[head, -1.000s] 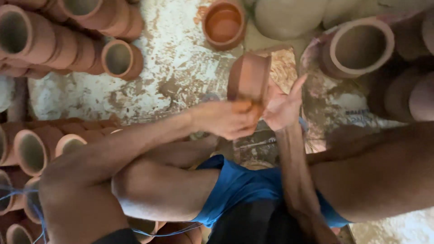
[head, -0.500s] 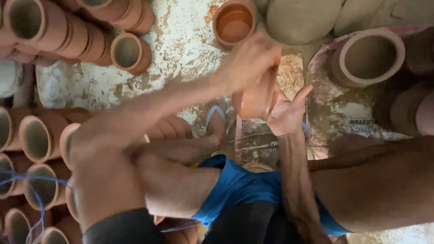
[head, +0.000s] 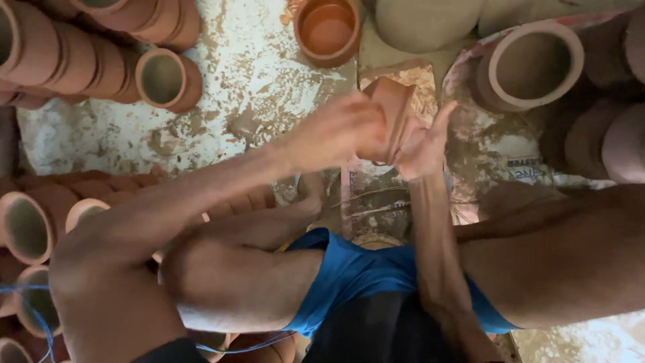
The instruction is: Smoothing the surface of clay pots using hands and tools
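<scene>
A: Head view: both hands meet at centre frame on one clay cup (head: 393, 107).

B: Grip state?

A: Left hand (head: 336, 131) is wrapped around the cup's left side, fingers curled on it. It's blurred, so exact finger placement is hard to tell. Right hand (head: 423, 144) is flat-palmed against the cup's lower right side, thumb pointing up. Not clenched, but it's supporting the cup.

B: Cup position?

A: Held off the ground, tilted, between the two palms, above a muddy mat (head: 396, 77).

B: Surroundings?

A: Small clay bowl (head: 327, 28) on the ground above the hands, mouth up. Large clay pot (head: 534, 64) lying on its side at upper right, mouth toward the camera. Row of nested cups (head: 80, 54) at upper left, more cups (head: 27, 228) stacked at lower left. Person's bare knees and blue shorts (head: 356, 272) fill the bottom of the frame. Floor (head: 235, 81) is pale, smeared with clay.
</scene>
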